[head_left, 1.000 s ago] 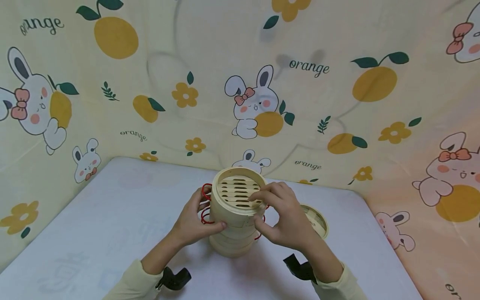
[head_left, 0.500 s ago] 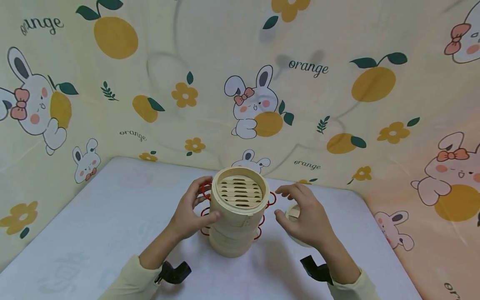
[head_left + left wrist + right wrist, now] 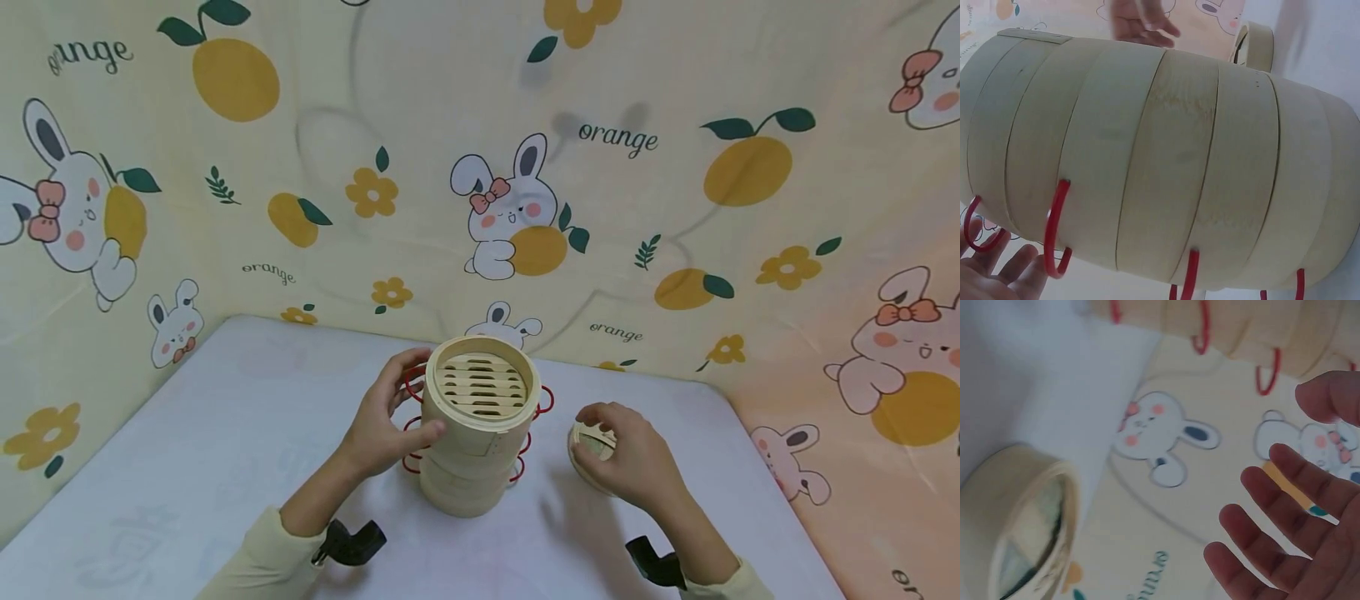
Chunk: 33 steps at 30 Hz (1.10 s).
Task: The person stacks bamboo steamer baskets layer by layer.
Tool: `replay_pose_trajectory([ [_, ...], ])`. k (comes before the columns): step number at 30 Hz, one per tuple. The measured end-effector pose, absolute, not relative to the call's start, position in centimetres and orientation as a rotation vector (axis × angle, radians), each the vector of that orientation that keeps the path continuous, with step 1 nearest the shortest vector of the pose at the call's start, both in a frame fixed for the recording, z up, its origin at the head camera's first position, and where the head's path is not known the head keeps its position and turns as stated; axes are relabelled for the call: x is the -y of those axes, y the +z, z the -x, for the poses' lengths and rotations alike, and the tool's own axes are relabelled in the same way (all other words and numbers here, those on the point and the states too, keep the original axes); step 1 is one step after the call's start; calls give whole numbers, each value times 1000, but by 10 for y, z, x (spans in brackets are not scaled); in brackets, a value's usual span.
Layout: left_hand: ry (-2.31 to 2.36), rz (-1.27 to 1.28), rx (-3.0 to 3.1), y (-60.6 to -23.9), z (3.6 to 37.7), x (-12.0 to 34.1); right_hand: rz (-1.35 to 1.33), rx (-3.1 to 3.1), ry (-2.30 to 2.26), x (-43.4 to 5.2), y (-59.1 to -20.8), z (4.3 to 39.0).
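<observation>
**Steamer stack steadied, lid under the other hand**

A white table (image 3: 225,433) sits in a corner hung with a cloth backdrop (image 3: 637,208) printed with rabbits and oranges. Near the table's middle stands a bamboo steamer stack (image 3: 474,433) with red wire handles (image 3: 545,400), its slatted top tier uncovered. The left hand (image 3: 386,425), at the stack's 9 o'clock, grips its side. At 3 o'clock lies the steamer lid (image 3: 588,454); the right hand (image 3: 630,462) rests over it, fingers loosely curved, though whether it grips is unclear.

We see a pale lilac-white tabletop (image 3: 187,433). Behind it hangs a cream fabric backdrop (image 3: 420,108) printed with rabbits, oranges and flowers.
</observation>
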State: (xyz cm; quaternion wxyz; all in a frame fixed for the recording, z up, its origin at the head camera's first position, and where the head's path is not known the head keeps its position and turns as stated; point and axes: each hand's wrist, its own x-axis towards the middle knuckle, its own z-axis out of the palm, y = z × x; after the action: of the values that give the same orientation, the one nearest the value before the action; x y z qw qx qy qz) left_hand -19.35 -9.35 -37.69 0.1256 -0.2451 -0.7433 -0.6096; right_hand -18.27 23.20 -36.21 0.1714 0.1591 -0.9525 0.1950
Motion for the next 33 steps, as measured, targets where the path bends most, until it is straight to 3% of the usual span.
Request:
replay_pose_trajectory([
  [33,-1771,743,2140,-368,187,90,-249,2974,540,-270,-409,180],
])
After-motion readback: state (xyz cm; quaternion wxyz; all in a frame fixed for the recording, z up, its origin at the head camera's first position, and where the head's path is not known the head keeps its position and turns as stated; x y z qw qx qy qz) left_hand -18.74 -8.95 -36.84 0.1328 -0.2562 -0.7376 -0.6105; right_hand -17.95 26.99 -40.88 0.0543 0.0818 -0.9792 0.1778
